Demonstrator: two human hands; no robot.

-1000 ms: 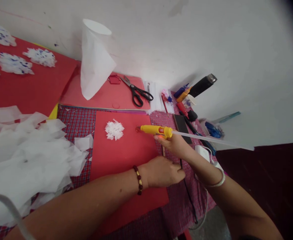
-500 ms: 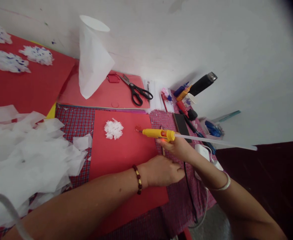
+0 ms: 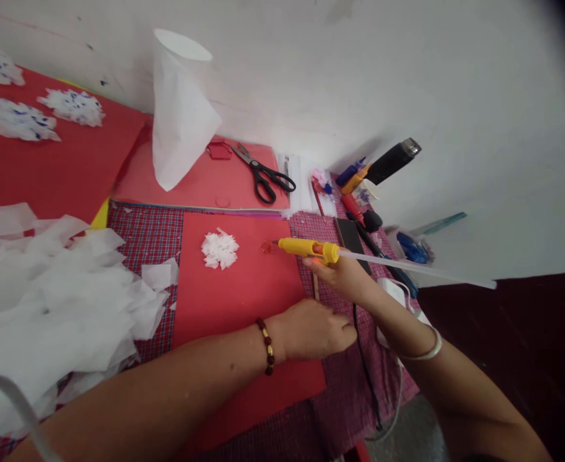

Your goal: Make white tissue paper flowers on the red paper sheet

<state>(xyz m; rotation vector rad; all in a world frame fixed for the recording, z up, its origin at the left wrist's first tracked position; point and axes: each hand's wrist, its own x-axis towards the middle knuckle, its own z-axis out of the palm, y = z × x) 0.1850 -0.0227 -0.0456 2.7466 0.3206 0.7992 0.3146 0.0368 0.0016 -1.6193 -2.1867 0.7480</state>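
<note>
My right hand [image 3: 338,276] grips a yellow glue gun [image 3: 306,248], with a long clear glue stick [image 3: 417,268] jutting from its back. The nozzle points left, at the right edge of a wet-looking ring of glue [image 3: 266,247] on a red paper sheet [image 3: 225,308]. Left of the glue sits a ruffled white paper flower [image 3: 219,249] on the same sheet. My left hand [image 3: 316,330], with a beaded bracelet at the wrist, is closed over the sheet's right edge, just below my right hand. What its curled fingers hold, if anything, is hidden.
White paper squares [image 3: 70,308] are heaped at left. Behind lie black-handled scissors [image 3: 266,179] and a standing white paper roll [image 3: 179,109]. Paint bottles [image 3: 352,176] and a black phone [image 3: 350,240] are at right. A black cord [image 3: 366,378] runs down the table's right side.
The glue gun's nozzle has shifted a little right across the ring of glue, dipping toward me and then moving back up. My left hand stays in place.
</note>
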